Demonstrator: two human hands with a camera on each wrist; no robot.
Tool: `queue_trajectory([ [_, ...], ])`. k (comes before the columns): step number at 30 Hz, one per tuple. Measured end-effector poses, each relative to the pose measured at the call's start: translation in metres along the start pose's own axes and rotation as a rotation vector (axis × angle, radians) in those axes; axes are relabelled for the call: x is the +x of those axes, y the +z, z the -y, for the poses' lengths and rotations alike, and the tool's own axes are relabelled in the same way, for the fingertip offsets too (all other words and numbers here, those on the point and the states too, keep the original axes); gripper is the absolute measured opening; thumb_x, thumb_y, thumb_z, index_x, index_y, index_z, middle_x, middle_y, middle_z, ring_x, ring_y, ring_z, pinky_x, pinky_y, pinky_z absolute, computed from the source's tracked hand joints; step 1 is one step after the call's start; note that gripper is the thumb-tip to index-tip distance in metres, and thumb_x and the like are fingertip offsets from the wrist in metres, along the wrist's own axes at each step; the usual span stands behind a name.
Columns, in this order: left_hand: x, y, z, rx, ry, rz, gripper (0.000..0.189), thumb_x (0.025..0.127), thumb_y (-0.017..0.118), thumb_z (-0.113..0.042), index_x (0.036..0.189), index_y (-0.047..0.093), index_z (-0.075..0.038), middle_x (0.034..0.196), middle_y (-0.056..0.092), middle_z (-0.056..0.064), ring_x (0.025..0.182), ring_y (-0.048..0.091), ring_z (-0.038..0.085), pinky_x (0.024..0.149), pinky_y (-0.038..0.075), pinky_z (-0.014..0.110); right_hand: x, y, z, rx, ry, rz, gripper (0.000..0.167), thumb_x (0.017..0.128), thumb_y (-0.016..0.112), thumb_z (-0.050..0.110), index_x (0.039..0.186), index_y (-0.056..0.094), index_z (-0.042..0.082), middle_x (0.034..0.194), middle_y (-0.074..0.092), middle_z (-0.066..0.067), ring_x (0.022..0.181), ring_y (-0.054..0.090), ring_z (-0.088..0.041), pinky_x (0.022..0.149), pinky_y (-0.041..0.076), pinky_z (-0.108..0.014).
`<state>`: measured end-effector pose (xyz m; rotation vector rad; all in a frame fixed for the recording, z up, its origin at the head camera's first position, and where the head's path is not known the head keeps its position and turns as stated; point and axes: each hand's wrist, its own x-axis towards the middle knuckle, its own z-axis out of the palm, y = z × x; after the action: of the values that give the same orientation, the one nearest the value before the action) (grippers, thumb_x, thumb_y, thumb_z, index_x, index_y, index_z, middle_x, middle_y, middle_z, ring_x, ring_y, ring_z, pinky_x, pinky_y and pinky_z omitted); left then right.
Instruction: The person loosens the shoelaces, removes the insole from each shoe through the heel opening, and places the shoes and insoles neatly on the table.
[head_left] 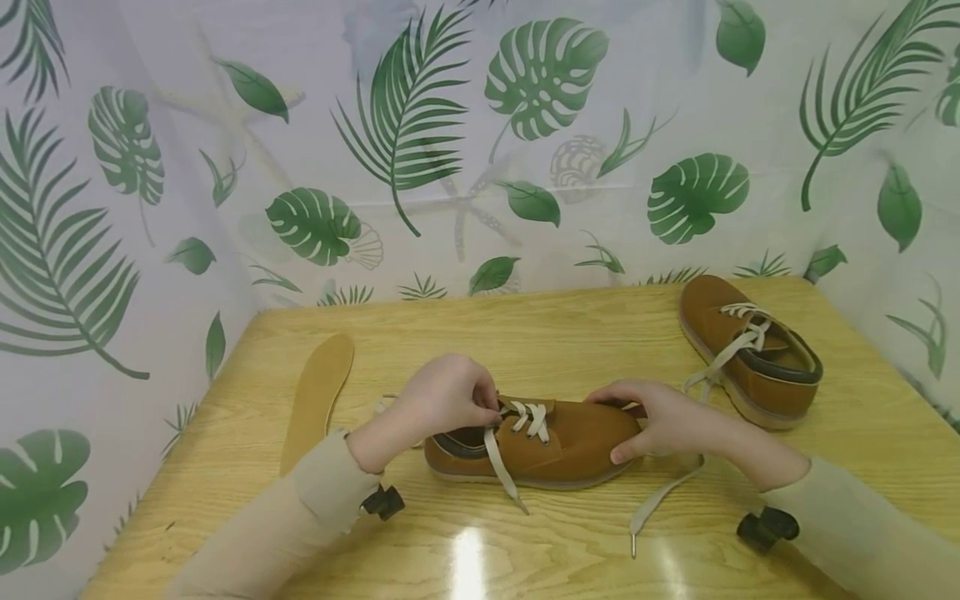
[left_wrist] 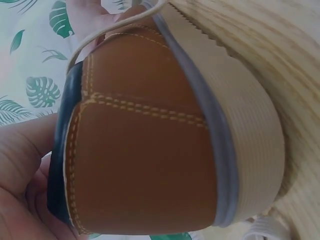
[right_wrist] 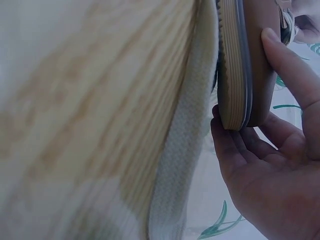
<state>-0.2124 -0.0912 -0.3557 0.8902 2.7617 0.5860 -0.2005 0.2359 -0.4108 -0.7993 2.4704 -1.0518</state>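
Note:
A brown shoe point(head_left: 573, 437) with white laces lies on the table, its toe to the right. My left hand point(head_left: 450, 400) is over the shoe's opening and pinches at the shoelace point(head_left: 501, 467) by the top of the tongue; its fingers hide the exact grip. One lace end hangs down the near side. In the left wrist view, the shoe's stitched heel point(left_wrist: 145, 150) fills the middle, with the hand at the dark collar. My right hand point(head_left: 660, 417) holds the toe, thumb on the near side and fingers round the far side and tip.
Another brown shoe point(head_left: 776, 383) stands at the back right, its loose lace point(head_left: 663, 492) trailing forward onto the table. A tan insole point(head_left: 318, 392) lies at the left. The wooden table point(head_left: 570, 550) meets a leaf-printed cloth point(head_left: 450, 242) behind and at both sides.

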Motion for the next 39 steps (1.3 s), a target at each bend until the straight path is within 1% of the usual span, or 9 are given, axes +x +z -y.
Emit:
queue_trajectory([
  [12, 0.005, -0.001, 0.011, -0.120, 0.055, 0.060, 0.014, 0.089, 0.080, -0.009, 0.077, 0.076, -0.016, 0.072, 0.073, -0.006, 0.065, 0.060, 0.003, 0.068, 0.050, 0.019, -0.001, 0.001, 0.001, -0.004, 0.012, 0.000, 0.073, 0.084, 0.093, 0.021, 0.146, 0.059, 0.000, 0.144, 0.064, -0.020, 0.128, 0.063, -0.040, 0.102, 0.058, -0.036],
  [15, 0.005, -0.003, 0.015, -0.223, 0.050, 0.081, 0.012, 0.088, 0.078, -0.005, 0.079, 0.076, -0.012, 0.073, 0.074, -0.003, 0.065, 0.062, 0.003, 0.067, 0.052, 0.019, -0.001, 0.001, 0.002, -0.009, 0.013, 0.000, 0.073, 0.084, 0.093, 0.021, 0.146, 0.059, 0.001, 0.144, 0.064, -0.020, 0.128, 0.063, -0.040, 0.102, 0.058, -0.036],
  [19, 0.005, -0.005, 0.021, -0.400, -0.002, 0.125, 0.007, 0.089, 0.075, -0.001, 0.083, 0.076, -0.006, 0.073, 0.075, 0.002, 0.063, 0.066, 0.007, 0.064, 0.057, 0.021, -0.001, 0.002, 0.002, -0.025, 0.006, -0.001, 0.073, 0.084, 0.093, 0.023, 0.146, 0.060, 0.003, 0.144, 0.065, -0.018, 0.129, 0.063, -0.039, 0.103, 0.057, -0.035],
  [21, 0.006, -0.006, 0.024, -0.447, -0.017, 0.146, 0.006, 0.090, 0.074, -0.001, 0.085, 0.076, -0.004, 0.073, 0.075, 0.003, 0.062, 0.067, 0.007, 0.062, 0.058, 0.023, 0.000, 0.003, 0.001, -0.030, 0.001, -0.002, 0.073, 0.084, 0.093, 0.024, 0.146, 0.060, 0.004, 0.144, 0.065, -0.017, 0.129, 0.063, -0.039, 0.104, 0.057, -0.035],
  [23, 0.006, -0.007, 0.025, -0.459, -0.017, 0.159, 0.006, 0.092, 0.074, -0.002, 0.086, 0.076, -0.003, 0.073, 0.075, 0.004, 0.063, 0.067, 0.007, 0.062, 0.059, 0.023, 0.000, 0.003, 0.001, -0.032, -0.002, -0.003, 0.073, 0.084, 0.093, 0.025, 0.145, 0.060, 0.004, 0.144, 0.065, -0.017, 0.129, 0.063, -0.038, 0.104, 0.057, -0.035],
  [29, 0.006, -0.008, 0.026, -0.404, 0.047, 0.149, 0.005, 0.093, 0.076, -0.004, 0.088, 0.077, -0.003, 0.079, 0.078, 0.006, 0.065, 0.070, 0.008, 0.065, 0.060, 0.021, 0.000, 0.002, 0.000, -0.048, -0.012, -0.018, 0.073, 0.083, 0.093, 0.025, 0.145, 0.061, 0.004, 0.142, 0.066, -0.017, 0.128, 0.064, -0.039, 0.104, 0.057, -0.035],
  [32, 0.003, -0.008, 0.022, -0.316, 0.077, 0.108, 0.007, 0.093, 0.081, -0.009, 0.087, 0.077, -0.006, 0.079, 0.077, 0.004, 0.067, 0.069, 0.006, 0.066, 0.058, 0.019, -0.001, 0.000, 0.002, -0.038, -0.016, -0.017, 0.073, 0.083, 0.093, 0.025, 0.145, 0.061, 0.003, 0.142, 0.066, -0.017, 0.127, 0.064, -0.039, 0.103, 0.057, -0.035],
  [36, 0.000, -0.005, 0.015, -0.186, 0.078, 0.055, 0.013, 0.090, 0.087, -0.018, 0.084, 0.078, -0.012, 0.077, 0.076, -0.002, 0.067, 0.066, 0.001, 0.066, 0.056, 0.018, -0.001, -0.001, 0.002, -0.026, -0.013, -0.009, 0.073, 0.083, 0.093, 0.024, 0.145, 0.060, 0.003, 0.142, 0.066, -0.017, 0.127, 0.064, -0.039, 0.103, 0.057, -0.034],
  [39, -0.001, -0.003, 0.011, -0.136, 0.062, 0.043, 0.014, 0.089, 0.089, -0.019, 0.082, 0.077, -0.014, 0.077, 0.076, -0.003, 0.067, 0.065, 0.001, 0.066, 0.056, 0.018, -0.001, 0.000, 0.002, -0.024, -0.010, -0.007, 0.073, 0.083, 0.093, 0.024, 0.145, 0.060, 0.003, 0.142, 0.066, -0.017, 0.127, 0.064, -0.039, 0.103, 0.057, -0.033],
])
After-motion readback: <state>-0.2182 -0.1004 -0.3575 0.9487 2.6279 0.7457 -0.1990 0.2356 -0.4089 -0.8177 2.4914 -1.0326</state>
